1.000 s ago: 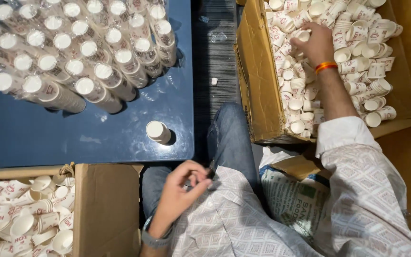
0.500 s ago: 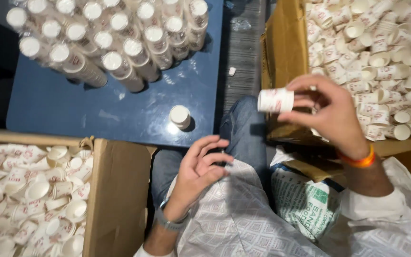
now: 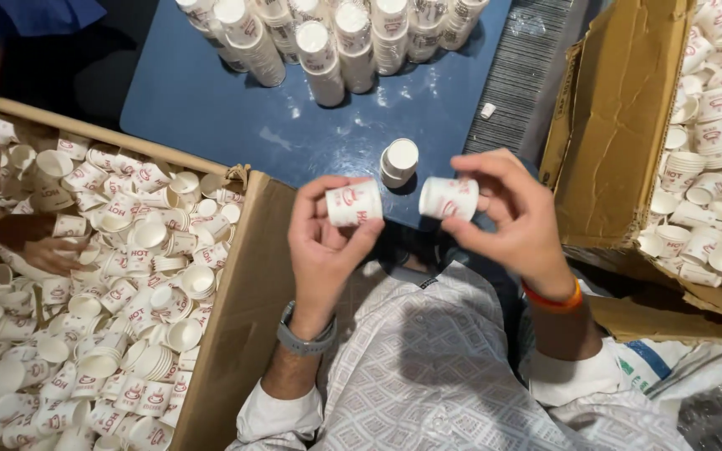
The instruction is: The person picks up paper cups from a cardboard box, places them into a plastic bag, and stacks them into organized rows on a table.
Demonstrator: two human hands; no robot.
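My left hand (image 3: 323, 246) holds a small white paper cup with red print (image 3: 353, 203), lying sideways between thumb and fingers. My right hand (image 3: 511, 219) grips another such cup (image 3: 449, 198), also sideways, its mouth turned toward the first. The two cups are a short gap apart, above the near edge of a blue table (image 3: 236, 117). Just behind them a short stack of cups (image 3: 399, 162) stands alone on the table. A watch sits on my left wrist, an orange band on my right.
Tall stacks of cups (image 3: 336, 42) crowd the table's far side. An open cardboard box (image 3: 244, 292) of loose cups stands at the left, another box (image 3: 620, 142) at the right. Another person's hands (image 3: 10, 225) reach into the left box.
My right hand came from the right box with cups toward the middle. My left hand rose from my lap and now holds one cup beside the other.
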